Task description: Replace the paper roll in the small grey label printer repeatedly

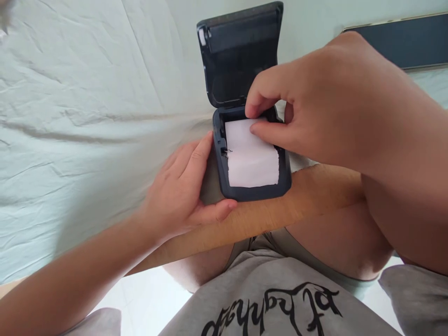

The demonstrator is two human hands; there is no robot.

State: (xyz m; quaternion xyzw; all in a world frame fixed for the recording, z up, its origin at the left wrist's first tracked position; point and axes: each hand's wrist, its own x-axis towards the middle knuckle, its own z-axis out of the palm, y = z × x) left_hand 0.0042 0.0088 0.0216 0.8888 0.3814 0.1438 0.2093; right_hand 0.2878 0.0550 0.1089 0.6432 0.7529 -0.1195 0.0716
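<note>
A small dark-blue thermal printer [255,193] sits near the table's front edge with its black lid [241,56] swung up. In its bay lies a white paper roll [252,164], its loose end showing a ragged edge. My left hand [184,182] braces the printer, fingers along its left side and thumb at the front left corner. My right hand [315,102] reaches in from the right. Its thumb and forefinger are bent together on the upper part of the paper; the other fingers are mostly hidden.
A phone-like dark slab [413,42] with a light rim lies at the upper right. Wrinkled pale cloth [87,74] covers the table, and its bare wooden front edge [259,217] shows close to my lap.
</note>
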